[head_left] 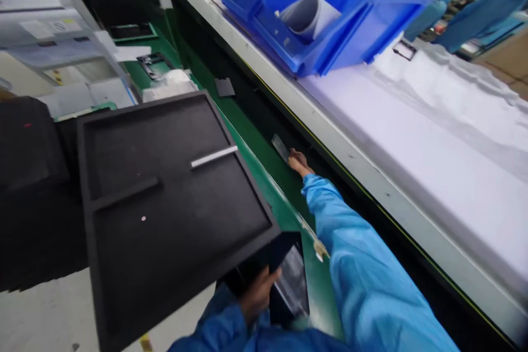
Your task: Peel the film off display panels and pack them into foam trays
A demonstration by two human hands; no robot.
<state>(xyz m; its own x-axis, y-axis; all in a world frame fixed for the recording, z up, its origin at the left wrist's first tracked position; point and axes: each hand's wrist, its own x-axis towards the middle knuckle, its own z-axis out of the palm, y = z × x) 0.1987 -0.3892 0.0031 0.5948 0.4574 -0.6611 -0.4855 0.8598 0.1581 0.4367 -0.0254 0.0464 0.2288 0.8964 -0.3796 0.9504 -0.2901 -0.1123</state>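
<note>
At the frame's centre, a thin grey plate [280, 147] is pinched in the right grip [300, 163]; at bottom centre, a dark panel [293, 280] is clamped in the left grip [257, 292].

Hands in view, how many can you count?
2: the right hand, holding a thin flat piece beside the white bench; the left hand, near the bottom by the black tray. No others show.

The raised-rim rectangular tray [185, 203] at left is black with a whitish bar [214, 157], the flat panel [292, 278] near its right corner black and streaky grey, the small flat rectangular piece [280, 146] farther off grey, the cloth sleeve [363, 253] near right bright blue, and the far open-fronted plastic bin [377, 27] deep blue.
</note>
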